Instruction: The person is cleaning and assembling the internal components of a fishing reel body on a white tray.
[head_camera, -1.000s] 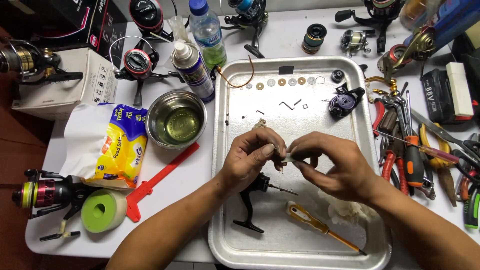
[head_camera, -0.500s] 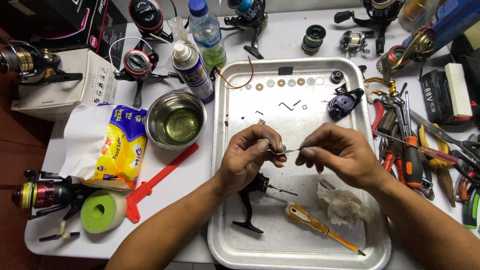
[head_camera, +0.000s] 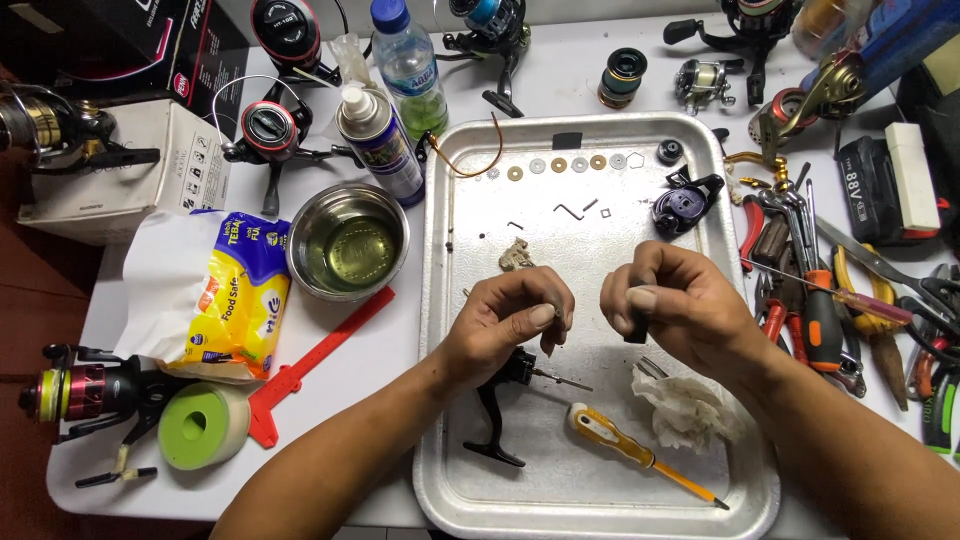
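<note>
Both hands mid-frame over the metal tray (head_camera: 600, 130). Left hand (head_camera: 505, 325) pinched shut, contents not visible; right hand (head_camera: 670, 300) gripping a small dark part (head_camera: 636, 328). Reel body (head_camera: 505, 400) and yellow screwdriver (head_camera: 640, 455) lie below them.

One tray (head_camera: 445, 300), one bowl (head_camera: 300, 262), one screwdriver (head_camera: 640, 455).

I see my hands over the tray (head_camera: 450, 300), the bowl (head_camera: 347, 240) left of it, tools (head_camera: 815, 300) right.
</note>
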